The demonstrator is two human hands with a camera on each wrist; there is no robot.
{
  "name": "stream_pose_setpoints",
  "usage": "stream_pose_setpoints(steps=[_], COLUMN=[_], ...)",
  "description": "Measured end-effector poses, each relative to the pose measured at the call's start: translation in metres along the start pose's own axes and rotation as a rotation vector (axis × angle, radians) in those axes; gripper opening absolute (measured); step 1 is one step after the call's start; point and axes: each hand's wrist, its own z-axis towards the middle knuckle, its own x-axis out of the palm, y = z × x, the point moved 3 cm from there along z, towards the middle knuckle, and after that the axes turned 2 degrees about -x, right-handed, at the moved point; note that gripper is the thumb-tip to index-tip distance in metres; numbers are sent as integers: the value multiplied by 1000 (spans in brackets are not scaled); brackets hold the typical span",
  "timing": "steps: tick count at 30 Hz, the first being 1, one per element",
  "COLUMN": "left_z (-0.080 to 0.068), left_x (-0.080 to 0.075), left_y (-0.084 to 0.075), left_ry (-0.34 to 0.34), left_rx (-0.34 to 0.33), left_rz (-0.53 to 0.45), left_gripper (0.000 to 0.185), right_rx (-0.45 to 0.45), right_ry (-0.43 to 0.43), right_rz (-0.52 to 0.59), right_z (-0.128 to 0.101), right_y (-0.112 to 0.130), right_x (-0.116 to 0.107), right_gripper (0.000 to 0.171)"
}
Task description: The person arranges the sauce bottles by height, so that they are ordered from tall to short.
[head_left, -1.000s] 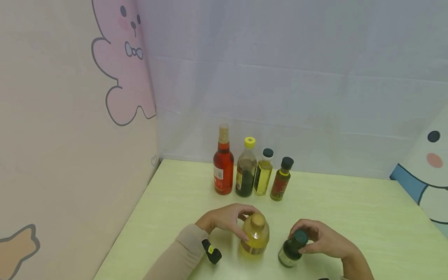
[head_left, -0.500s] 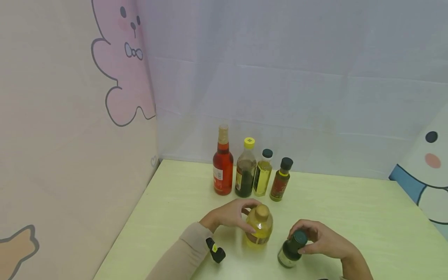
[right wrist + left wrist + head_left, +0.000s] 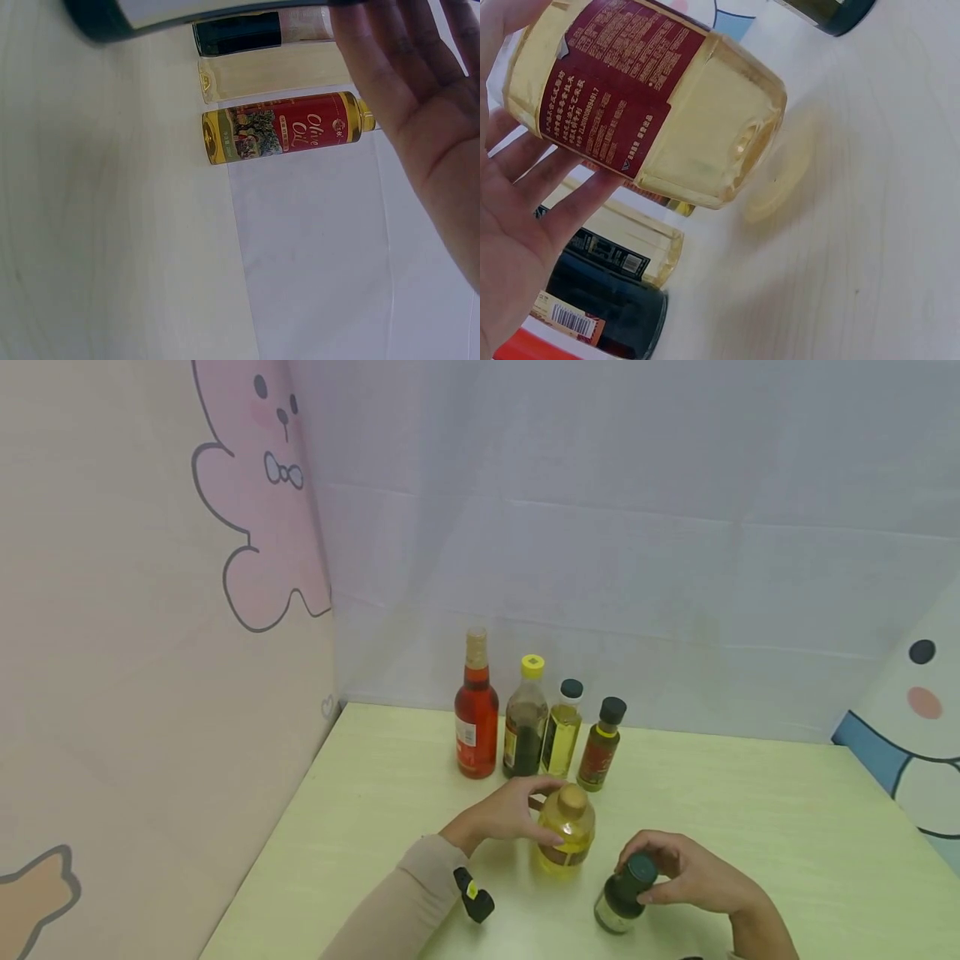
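Note:
My left hand [image 3: 501, 814] grips a bottle of yellow cooking oil [image 3: 567, 835] with a gold cap, thumb and fingers around its upper body. In the left wrist view, the bottle's maroon label [image 3: 622, 82] faces the camera, and its base is tilted and raised off the table. My right hand [image 3: 693, 875] holds a small dark green bottle [image 3: 618, 906] with a green cap, to the right and nearer me. It leans slightly; whether its base touches the table I cannot tell. Only the lower end of this bottle [image 3: 105, 19] shows in the right wrist view.
Behind stands a row: a red bottle [image 3: 477, 727], a dark sauce bottle [image 3: 527, 727] with a yellow cap, a pale oil bottle [image 3: 562, 739] and an olive oil bottle [image 3: 598, 756]. A curtain [image 3: 637, 568] hangs along the table's [image 3: 750, 810] back edge.
My left hand has moved the yellow oil bottle away from me and to the right, closer to the row. The right hand and its dark green bottle have stayed nearly still.

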Motion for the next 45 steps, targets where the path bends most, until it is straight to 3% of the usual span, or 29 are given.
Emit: stream_pose_setpoints(steps=[12,23,28,35,45], left_z=[13,35,42,49,68], left_x=[7,16,20,27,40], left_y=[-2,-4,-5,-5,-12], left_ry=[-88,-146,-189,-274,-297], left_rx=[-52,-56,-46,-85,-51], left_rz=[45,35,16,18,38], left_gripper=[68,64,64,66,63], right_rx=[0,7,-5,13,15], right_ry=[-5,-9,-11,-19,-22], right_rz=[6,1,-15,-12,-15], right_z=[0,0,1,0,0], right_y=[2,3,3,3,2], right_x=[0,-1,0,0,0], right_gripper=[34,34,35,35,34])
